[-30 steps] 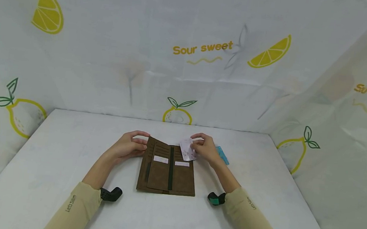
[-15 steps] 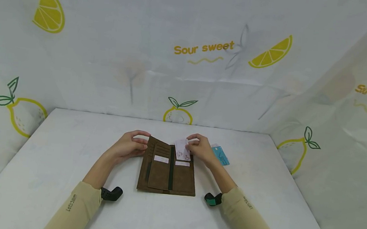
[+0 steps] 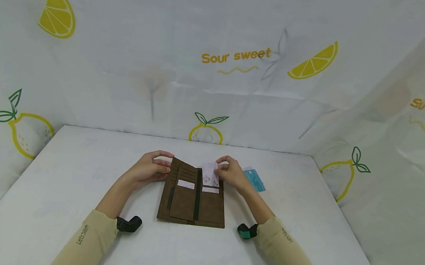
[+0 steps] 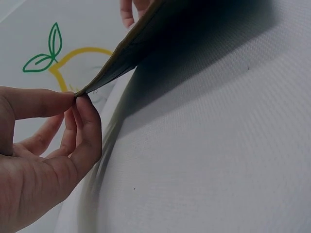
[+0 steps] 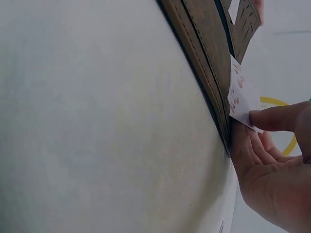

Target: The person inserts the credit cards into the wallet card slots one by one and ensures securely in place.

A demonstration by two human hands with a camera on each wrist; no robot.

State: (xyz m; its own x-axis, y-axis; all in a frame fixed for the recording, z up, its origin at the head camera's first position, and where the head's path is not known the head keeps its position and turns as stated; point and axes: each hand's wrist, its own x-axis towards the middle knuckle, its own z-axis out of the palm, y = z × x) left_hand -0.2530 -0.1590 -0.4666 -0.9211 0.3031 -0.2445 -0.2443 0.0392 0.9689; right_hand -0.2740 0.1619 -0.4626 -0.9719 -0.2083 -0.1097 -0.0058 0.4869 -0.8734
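A long brown wallet (image 3: 193, 199) lies spread on the white table (image 3: 57, 186), its card slots facing up. My left hand (image 3: 153, 168) pinches the wallet's far left corner (image 4: 97, 82) between thumb and fingers and lifts that flap a little. My right hand (image 3: 231, 173) pinches a white card with pink marks (image 3: 210, 174) and holds it against the upper slots of the wallet's right half; the card (image 5: 241, 98) leans on the wallet's edge (image 5: 204, 63). Two pale labels show in the lower slots.
A teal card (image 3: 255, 179) lies on the table just right of my right hand. Lemon-print cloth walls (image 3: 219, 65) close in the back and both sides. Black wrist mounts sit at both forearms near the table's front.
My right hand has carried the white card left, from beside the wallet's right edge onto the upper slots of its right half. The left hand kept its pinch on the corner.
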